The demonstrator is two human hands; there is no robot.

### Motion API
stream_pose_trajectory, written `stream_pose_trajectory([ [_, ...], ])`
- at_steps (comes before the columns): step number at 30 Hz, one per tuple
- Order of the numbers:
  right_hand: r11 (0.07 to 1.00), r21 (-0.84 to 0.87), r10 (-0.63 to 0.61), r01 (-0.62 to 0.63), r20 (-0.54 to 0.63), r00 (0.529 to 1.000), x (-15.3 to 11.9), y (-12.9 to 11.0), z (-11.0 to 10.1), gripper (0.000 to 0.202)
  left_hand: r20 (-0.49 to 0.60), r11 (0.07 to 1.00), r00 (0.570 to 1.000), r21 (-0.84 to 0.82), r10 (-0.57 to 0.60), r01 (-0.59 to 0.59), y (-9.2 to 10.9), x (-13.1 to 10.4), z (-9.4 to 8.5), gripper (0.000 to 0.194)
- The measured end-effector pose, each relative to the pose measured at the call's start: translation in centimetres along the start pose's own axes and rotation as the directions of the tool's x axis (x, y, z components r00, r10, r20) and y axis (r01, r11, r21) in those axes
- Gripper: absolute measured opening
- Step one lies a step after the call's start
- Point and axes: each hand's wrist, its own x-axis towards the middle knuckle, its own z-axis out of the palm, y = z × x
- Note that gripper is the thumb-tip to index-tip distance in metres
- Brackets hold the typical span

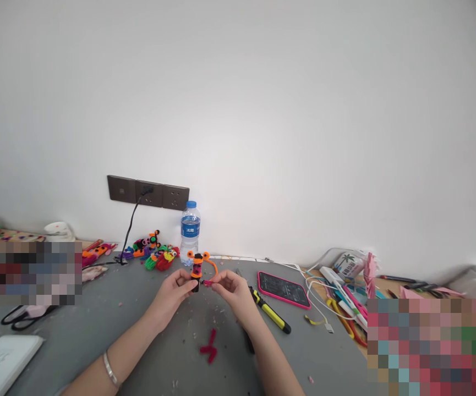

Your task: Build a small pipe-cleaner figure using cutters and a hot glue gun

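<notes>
A small black-and-orange pipe cleaner figure (197, 268), with two orange round tips on top and a magenta patch at its middle, stands upright in the fingers of my left hand (172, 297). My right hand (234, 291) pinches a short magenta pipe cleaner piece (208, 282) against the figure's right side. An orange pipe cleaner (213, 267) curves from the figure toward my right fingers; where it ends is hidden. Below my hands, bent magenta pipe cleaner pieces (209, 351) lie on the grey mat (147, 368).
Behind the figure stands a water bottle (190, 231), beside several finished pipe cleaner figures (161, 257). Right of my right hand lie a yellow-black tool (274, 314) and a pink-cased phone (284, 289). White cables (318, 300) and scissors handles (340, 319) are farther right. A white box (9, 360) sits front left.
</notes>
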Motion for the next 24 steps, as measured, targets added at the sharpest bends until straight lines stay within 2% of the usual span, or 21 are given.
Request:
stream_pose_trajectory([
  [3, 0.999, -0.042, 0.029, -0.029, 0.001, 1.000, -0.2, -0.9, -0.1, 0.019, 0.008, 0.997, 0.999, 0.065, 0.035, -0.036, -0.1, 0.1, -0.1, 0.032],
  [6, 0.982, -0.173, 0.084, -0.070, 0.076, 0.994, -0.7, -1.8, -0.7, 0.013, 0.031, 0.942, 0.989, 0.302, 0.143, -0.145, -0.3, 0.4, -0.5, 0.027],
  [9, 0.951, -0.286, 0.200, -0.116, 0.286, 0.937, -1.4, -2.4, -1.3, 0.007, 0.120, 0.750, 0.949, 0.587, 0.291, -0.304, -0.4, 0.4, -0.8, 0.018],
  [11, 0.943, -0.310, 0.242, -0.119, 0.396, 0.886, -1.7, -2.6, -1.3, 0.007, 0.182, 0.632, 0.925, 0.685, 0.334, -0.363, -0.5, 0.2, -0.8, 0.014],
  [13, 0.940, -0.324, 0.251, -0.106, 0.448, 0.858, -2.0, -2.6, -1.0, 0.008, 0.214, 0.574, 0.921, 0.729, 0.326, -0.373, -0.6, -0.1, -0.7, 0.015],
  [15, 0.928, -0.361, 0.263, -0.093, 0.457, 0.850, -2.2, -2.4, -0.6, 0.010, 0.227, 0.543, 0.923, 0.755, 0.309, -0.368, -0.8, -0.3, -0.7, 0.018],
  [19, 0.902, -0.424, 0.280, -0.081, 0.432, 0.857, -2.2, -1.9, -0.3, 0.013, 0.272, 0.515, 0.911, 0.758, 0.310, -0.401, -1.5, -0.4, -0.8, 0.022],
  [24, 0.913, -0.399, 0.272, -0.089, 0.429, 0.861, -2.1, -2.2, -0.9, 0.012, 0.308, 0.461, 0.898, 0.777, 0.316, -0.429, -1.9, -0.2, -1.0, 0.016],
])
